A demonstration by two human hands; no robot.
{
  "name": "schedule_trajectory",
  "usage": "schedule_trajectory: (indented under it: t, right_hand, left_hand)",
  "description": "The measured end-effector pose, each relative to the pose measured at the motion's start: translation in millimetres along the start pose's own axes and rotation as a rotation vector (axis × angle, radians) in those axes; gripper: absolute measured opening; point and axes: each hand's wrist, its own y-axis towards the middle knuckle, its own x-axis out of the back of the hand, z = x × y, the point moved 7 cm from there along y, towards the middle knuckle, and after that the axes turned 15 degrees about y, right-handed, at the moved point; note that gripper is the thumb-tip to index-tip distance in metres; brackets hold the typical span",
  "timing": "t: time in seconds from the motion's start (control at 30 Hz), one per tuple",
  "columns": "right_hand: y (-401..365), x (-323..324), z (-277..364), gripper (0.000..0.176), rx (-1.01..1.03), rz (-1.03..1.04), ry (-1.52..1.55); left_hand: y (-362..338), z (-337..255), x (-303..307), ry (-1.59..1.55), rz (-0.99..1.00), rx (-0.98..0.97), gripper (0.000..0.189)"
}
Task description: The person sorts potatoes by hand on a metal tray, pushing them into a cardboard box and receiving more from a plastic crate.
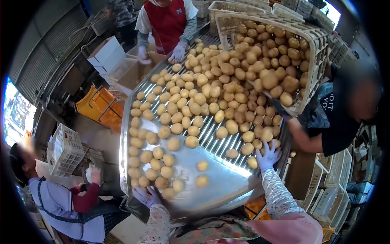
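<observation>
Many round, yellow-brown potatoes (199, 99) lie spread over a metal sorting table (219, 166), which has a bar grate and a smooth steel front part. My left hand (148, 197), in a pale glove, rests with fingers outstretched at the table's near left edge, beside a cluster of potatoes. My right hand (268, 157), gloved the same way, has its fingers spread against potatoes at the near right edge. Neither hand is closed round anything. Above the grate, a large tan plastic crate (317, 53) is tipped, with potatoes tumbling out of it.
A person in a dark shirt (337, 118) holds the tipped crate at the right. Across the table stands a person in a red vest (164, 24), gloved hands near the edge. Another person sits at left (69, 207). Stacked crates (333, 195) and white boxes (106, 55) surround the table.
</observation>
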Motion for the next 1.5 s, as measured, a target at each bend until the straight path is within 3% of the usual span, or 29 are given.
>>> schedule_trajectory:
  t: [0.17, 0.37, 0.47, 0.6, 0.7, 0.77, 0.83, 0.9, 0.97, 1.1, 1.3, 1.4, 1.47, 1.5]
  right_hand:
    - [-15, -1, -17, 0.067, 0.215, -0.153, 0.028]
    - [-30, -9, -7, 0.062, 0.262, -0.206, -0.035]
    - [-52, -16, 9, 0.060, 0.515, -0.305, 0.008]
    - [-94, -25, 26, 0.070, 0.437, -0.209, 0.141]
    - [-136, -18, 63, 0.079, 0.315, 0.037, 0.073]
    - [-156, -30, 57, 0.084, 0.377, -0.007, 0.070]
    - [-170, -21, 75, 0.079, 0.552, 0.060, 0.493]
    - [-184, -12, 84, 0.077, 0.592, 0.042, 0.400]
    - [-195, -17, 91, 0.074, 0.681, 0.167, 0.307]
    - [-192, -28, 83, 0.072, 0.583, 0.195, 0.368]
    - [-200, -15, 99, 0.073, 0.688, 0.050, 0.281]
    - [-208, -8, 145, 0.078, 0.996, 0.056, 0.481]
    - [-201, -21, 181, 0.077, 0.930, 0.100, 0.550]
    - [-196, -28, 198, 0.077, 0.875, 0.138, 0.609]
  left_hand:
    - [1, -4, 7, -0.013, 0.103, 0.038, 0.065]
    - [-1, -2, 9, -0.071, 0.018, -0.025, 0.067]
    - [-3, 0, 9, -0.103, 0.068, -0.001, 0.068]
    - [2, -5, 26, -0.187, 0.155, 0.037, 0.069]
    - [-17, -13, 36, -0.225, 0.199, 0.075, 0.068]
    - [-33, -17, 30, -0.336, 0.240, 0.018, 0.062]
    - [-36, -17, 20, -0.489, 0.204, 0.058, 0.058]
    - [-37, -15, 11, -0.471, 0.175, 0.042, 0.057]
    - [-36, -15, 6, -0.457, 0.149, 0.019, 0.056]
    - [-38, -17, 16, -0.389, 0.237, 0.018, 0.058]
    - [-30, -16, 21, -0.461, 0.204, -0.026, 0.065]
    - [-19, -12, 26, -0.490, 0.145, -0.120, 0.073]
    - [-7, -23, 45, -0.163, 0.250, -0.307, 0.080]
    - [-3, -24, 49, -0.151, 0.245, -0.314, 0.080]
